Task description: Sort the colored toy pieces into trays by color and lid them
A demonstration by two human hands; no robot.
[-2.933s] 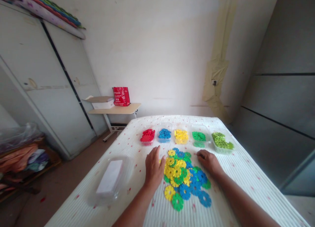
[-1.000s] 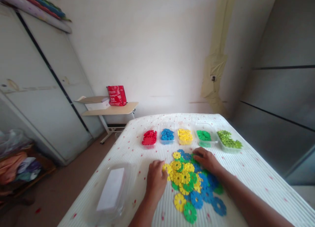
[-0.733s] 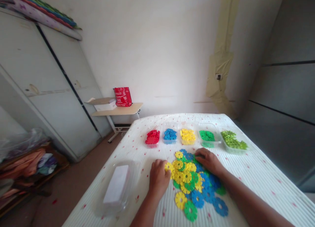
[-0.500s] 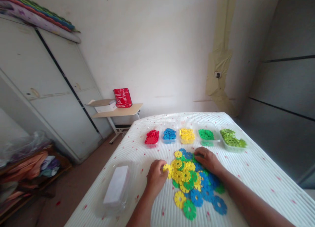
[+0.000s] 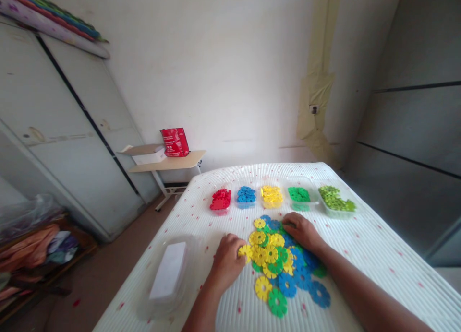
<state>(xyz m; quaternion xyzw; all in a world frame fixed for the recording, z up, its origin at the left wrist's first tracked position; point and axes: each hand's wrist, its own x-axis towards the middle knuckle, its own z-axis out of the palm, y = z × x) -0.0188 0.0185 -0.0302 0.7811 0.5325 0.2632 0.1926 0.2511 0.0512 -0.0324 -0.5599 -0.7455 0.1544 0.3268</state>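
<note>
Discs, notched plastic, mixed yellow, blue and green (image 5: pixel 272 255): one loose, overlapping heap on the table (image 5: pixel 194 217), between two hands.

Left hand (image 5: pixel 228 257): at the heap's left edge; thumb and forefinger pinching the rim of a yellow disc (image 5: pixel 246 252), remaining fingers curled.

Right hand (image 5: pixel 301 230): palm down at the heap's far right edge, fingers bent and close together over the discs; cannot tell whether they grip any.

Clear tubs, five, in a row beyond the heap. From left: red pieces (image 5: pixel 221 198); blue pieces (image 5: pixel 246 195); yellow pieces (image 5: pixel 272 195); green pieces (image 5: pixel 298 194); light green pieces (image 5: pixel 335 199), this last tub set at a slant.

Clear tray (image 5: pixel 186 270): left of the left hand, well apart; white block (image 5: pixel 169 269) within its outline.

Side table (image 5: pixel 180 162): by the wall; red bag (image 5: pixel 175 142) upright beside a white box (image 5: pixel 151 157).
</note>
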